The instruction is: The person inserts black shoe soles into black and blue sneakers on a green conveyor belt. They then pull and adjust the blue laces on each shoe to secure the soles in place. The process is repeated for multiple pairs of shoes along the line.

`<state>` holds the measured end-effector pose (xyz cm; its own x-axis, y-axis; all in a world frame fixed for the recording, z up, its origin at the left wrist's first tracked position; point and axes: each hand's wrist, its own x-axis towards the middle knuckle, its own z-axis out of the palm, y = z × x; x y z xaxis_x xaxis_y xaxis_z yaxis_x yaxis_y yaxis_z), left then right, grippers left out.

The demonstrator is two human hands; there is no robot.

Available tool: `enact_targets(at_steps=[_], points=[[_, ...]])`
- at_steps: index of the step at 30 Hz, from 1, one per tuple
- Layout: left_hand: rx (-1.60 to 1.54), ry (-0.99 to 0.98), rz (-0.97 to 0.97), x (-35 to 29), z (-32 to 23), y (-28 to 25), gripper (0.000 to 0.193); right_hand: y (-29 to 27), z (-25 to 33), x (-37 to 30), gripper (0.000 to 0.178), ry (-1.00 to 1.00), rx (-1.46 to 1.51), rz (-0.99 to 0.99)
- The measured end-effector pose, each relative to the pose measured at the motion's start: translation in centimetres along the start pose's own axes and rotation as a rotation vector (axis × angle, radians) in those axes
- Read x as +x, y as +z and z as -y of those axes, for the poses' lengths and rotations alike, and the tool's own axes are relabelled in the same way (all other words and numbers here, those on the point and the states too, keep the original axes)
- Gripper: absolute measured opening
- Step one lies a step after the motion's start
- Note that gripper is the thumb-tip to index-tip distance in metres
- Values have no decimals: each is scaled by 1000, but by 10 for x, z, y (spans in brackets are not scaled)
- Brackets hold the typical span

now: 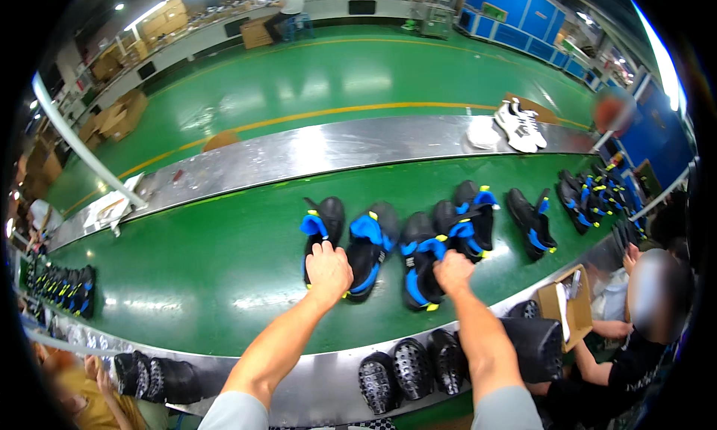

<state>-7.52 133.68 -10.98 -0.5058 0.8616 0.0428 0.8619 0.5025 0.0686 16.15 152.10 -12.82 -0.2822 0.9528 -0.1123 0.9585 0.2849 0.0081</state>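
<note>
Several black and blue shoes with yellow-green tabs lie on the green belt in front of me. My left hand [328, 271] is closed on the leftmost shoe [330, 213] of this group, hiding its heel end. Just right of that hand rests a second shoe [367, 254]. The fingers of my right hand [453, 271] are curled round the blue collar of another shoe [420, 232]. Beyond the right hand, two shoes overlap, one of them a black shoe [467, 224] with blue lining. A single shoe [530, 221] lies farther right.
Rows of similar shoes stand at the belt's right end [590, 195] and left end [71, 288]. White sneakers [520, 125] sit on the far metal ledge [299, 147]. Black studded shoe-shaped pieces [412, 368] line the near ledge. Co-workers sit at both sides; a cardboard box [576, 310] is right.
</note>
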Motion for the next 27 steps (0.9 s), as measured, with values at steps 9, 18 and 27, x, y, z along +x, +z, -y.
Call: enact_targets(at_steps=[9,18,27], points=[[-356,-52,344,-42,54,32,39,-30,-64,104,49,97,-95,193],[-330,201,-345,-94,-25,-27,47,-258,100,-22,44,-721,113,3],[-981,-73,236,-422,126,-48,28,-294,261,-310,46,-1786,-267,750]])
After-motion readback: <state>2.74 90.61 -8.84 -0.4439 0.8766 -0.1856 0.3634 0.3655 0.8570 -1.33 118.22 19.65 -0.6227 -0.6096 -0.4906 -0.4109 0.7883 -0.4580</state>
